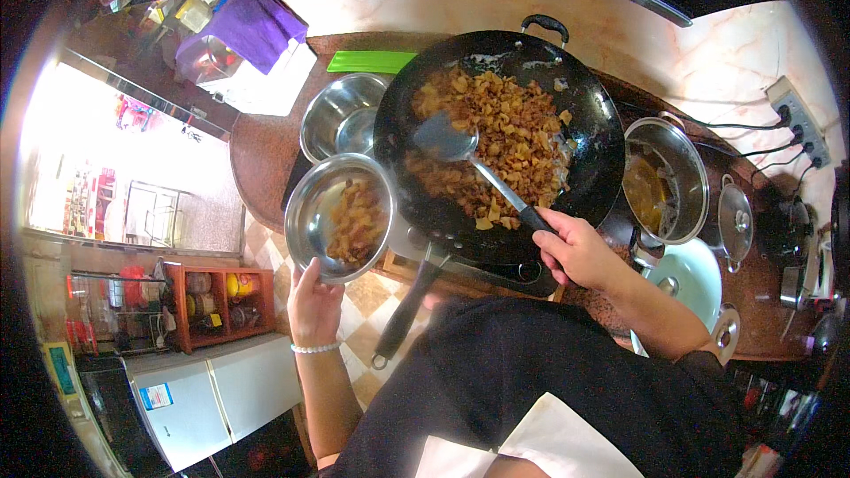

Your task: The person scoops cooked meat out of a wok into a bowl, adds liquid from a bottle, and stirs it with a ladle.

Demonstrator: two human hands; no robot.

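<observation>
My left hand [316, 309], with a beaded bracelet at the wrist, holds a stainless steel bowl [297, 226] by its near rim. Browned chopped food [356, 222] lies in the bowl. A steel spatula [501, 184] is gripped by its black handle in my right hand [574, 249]. Its blade rests over the left part of a large black wok [597, 126], above more browned chopped food [508, 113]. Steam or blur softens the food near the blade. The bowl is beside the wok's left rim. The wok's long handle [408, 315] points towards me.
Another steel bowl [335, 116] stands left of the wok, near a green strip [368, 62]. To the right are a steel pot [697, 179] of yellowish liquid, a glass lid [735, 222] and a pale green basin [707, 272]. Plugged cords run from a power strip [800, 119] on the wall.
</observation>
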